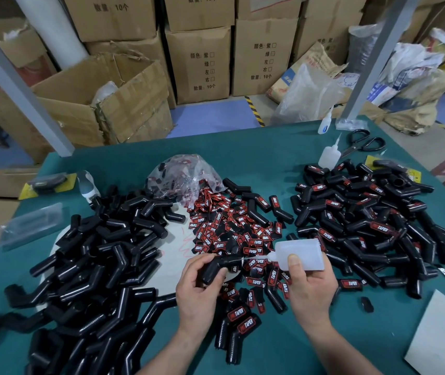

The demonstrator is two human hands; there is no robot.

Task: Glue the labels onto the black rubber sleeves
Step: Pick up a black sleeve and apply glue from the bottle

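"What did the left hand have?"

"Its fingers were curled round a bent black rubber sleeve, held just above the green table mat."

"And the right hand?"

"It gripped a translucent white plastic glue bottle, thumb on its side. The thin needle tip pointed left at the sleeve; I couldn't tell whether it touched."

"The labels?"

"A heap of red-and-black labels lay beyond the hands, spilling from a clear plastic bag. A pile of plain sleeves sat left, a pile of labelled sleeves right."
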